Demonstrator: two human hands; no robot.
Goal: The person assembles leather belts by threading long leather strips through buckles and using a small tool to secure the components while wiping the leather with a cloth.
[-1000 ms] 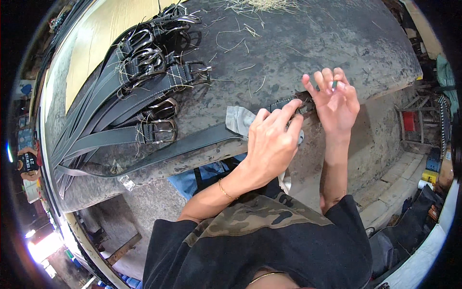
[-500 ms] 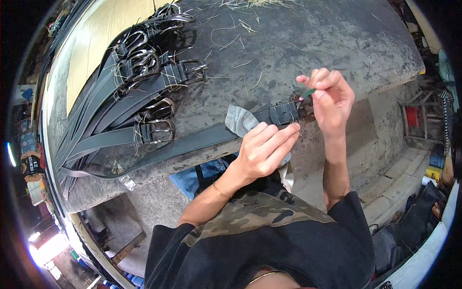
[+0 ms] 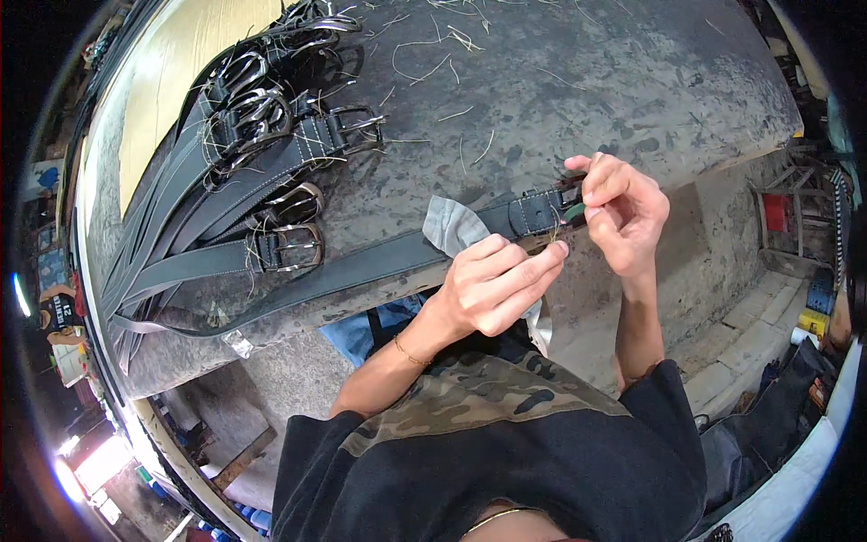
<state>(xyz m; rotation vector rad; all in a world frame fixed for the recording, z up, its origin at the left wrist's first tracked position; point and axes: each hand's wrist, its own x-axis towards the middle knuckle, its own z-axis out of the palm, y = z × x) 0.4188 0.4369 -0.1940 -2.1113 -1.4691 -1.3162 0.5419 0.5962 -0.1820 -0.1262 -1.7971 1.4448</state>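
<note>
A black leather belt [image 3: 379, 260] with pale stitching lies along the near edge of the bench, its stitched buckle end [image 3: 536, 213] between my hands. My left hand [image 3: 501, 282] is closed in a pinch just below that end, at a thin pale thread [image 3: 555, 219] rising to the belt. My right hand [image 3: 628, 217] is closed beside the buckle end and holds a small green tool [image 3: 573, 213]; its kind is mostly hidden by my fingers. A grey cloth [image 3: 454, 226] is folded over the belt next to my left hand.
Several black belts [image 3: 194, 194] with metal buckles [image 3: 298, 246] are heaped at the left of the dark, scuffed bench top [image 3: 578, 99]. Loose threads [image 3: 424, 77] lie scattered behind. A yellowish sheet [image 3: 172, 86] sits at the far left. A metal stand [image 3: 786, 212] is at the right.
My right hand has come down slightly, bringing the green tool from above the buckle end to beside the thread. My left hand has barely moved and keeps its pinch.
</note>
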